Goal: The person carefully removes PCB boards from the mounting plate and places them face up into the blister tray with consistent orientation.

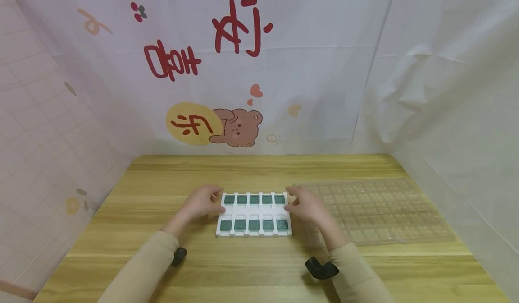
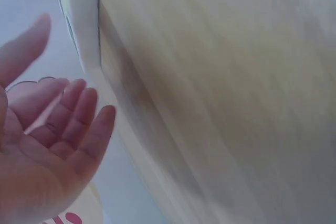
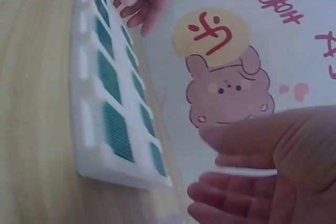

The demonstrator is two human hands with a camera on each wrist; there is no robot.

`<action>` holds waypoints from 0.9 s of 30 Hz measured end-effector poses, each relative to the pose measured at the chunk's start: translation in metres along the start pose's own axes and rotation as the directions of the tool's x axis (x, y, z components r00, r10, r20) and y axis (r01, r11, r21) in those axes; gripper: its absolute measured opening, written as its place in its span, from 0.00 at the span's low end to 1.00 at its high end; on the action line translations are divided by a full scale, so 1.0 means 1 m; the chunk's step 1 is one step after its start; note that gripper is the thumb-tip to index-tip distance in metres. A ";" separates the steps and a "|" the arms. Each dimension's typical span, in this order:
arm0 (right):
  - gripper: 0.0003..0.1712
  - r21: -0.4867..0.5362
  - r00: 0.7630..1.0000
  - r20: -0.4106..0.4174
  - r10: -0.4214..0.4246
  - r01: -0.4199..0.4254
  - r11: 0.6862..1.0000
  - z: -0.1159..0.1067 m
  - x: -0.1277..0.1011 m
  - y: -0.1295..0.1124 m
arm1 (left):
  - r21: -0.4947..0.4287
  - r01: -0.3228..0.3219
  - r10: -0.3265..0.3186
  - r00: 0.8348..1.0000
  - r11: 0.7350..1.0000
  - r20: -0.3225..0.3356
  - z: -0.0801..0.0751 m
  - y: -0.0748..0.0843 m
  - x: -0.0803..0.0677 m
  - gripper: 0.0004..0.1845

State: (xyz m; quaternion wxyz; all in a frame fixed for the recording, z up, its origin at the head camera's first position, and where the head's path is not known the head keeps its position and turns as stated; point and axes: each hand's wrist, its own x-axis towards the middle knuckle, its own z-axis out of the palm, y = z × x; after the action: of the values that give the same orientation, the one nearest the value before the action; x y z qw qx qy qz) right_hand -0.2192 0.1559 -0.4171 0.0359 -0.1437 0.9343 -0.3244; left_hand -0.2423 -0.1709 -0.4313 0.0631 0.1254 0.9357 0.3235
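**White tray flanked by two relaxed hands**

The white tray (image 1: 254, 213) lies flat on the wooden table (image 1: 259, 267), near the middle of its front half. It carries two rows of five green inserts (image 1: 254, 225), each in its own pocket, with small white tabs between them.

The left hand (image 1: 200, 204) sits at the tray's left edge and the right hand (image 1: 306, 206) at its right edge. From the head view both hands look loosely arched, fingertips at or just beside the rim; whether they actually touch it cannot be told from there.

The wrist views add what the head view lacks. The left wrist view shows the left hand (image 2: 47, 145) palm up to the camera, fingers (image 2: 84, 124) straight and spread, holding nothing, with a gap between them and the tray's white side wall (image 2: 86, 24). The right wrist view shows the right hand (image 3: 262, 171) likewise slack and holding nothing, just clear of the tray's near corner (image 3: 126, 171), and across the tray the left hand's fingertips (image 3: 139, 1) at the far end.

Only the head view shows a clear plastic blister sheet (image 1: 377, 210) lying to the right of the tray, partly under the right hand, and a cloth backdrop with a cartoon bear (image 1: 237, 129).
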 end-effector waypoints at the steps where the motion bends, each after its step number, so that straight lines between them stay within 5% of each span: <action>1: 0.32 0.002 1.000 0.002 -0.031 0.031 1.000 -0.002 0.000 0.001 | 0.012 -0.021 0.021 1.000 1.000 -0.004 -0.001 -0.001 0.001 0.35; 12: 0.39 -0.001 0.953 -0.006 -0.303 0.303 0.953 -0.018 0.002 0.015 | 0.051 -0.148 0.149 0.989 0.988 -0.017 -0.005 -0.009 0.007 0.52; 27: 0.44 -0.105 0.910 0.013 -0.414 0.412 0.905 -0.025 0.022 0.025 | 0.077 -0.151 0.147 0.988 0.986 0.053 0.004 -0.016 0.013 0.52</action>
State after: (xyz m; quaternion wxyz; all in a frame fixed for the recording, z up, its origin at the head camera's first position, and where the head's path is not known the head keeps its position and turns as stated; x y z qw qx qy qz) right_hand -0.2503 0.1836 -0.4121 -0.0458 -0.3382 0.8987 -0.2754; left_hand -0.2569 -0.1774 -0.4451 0.0556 0.2049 0.9344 0.2861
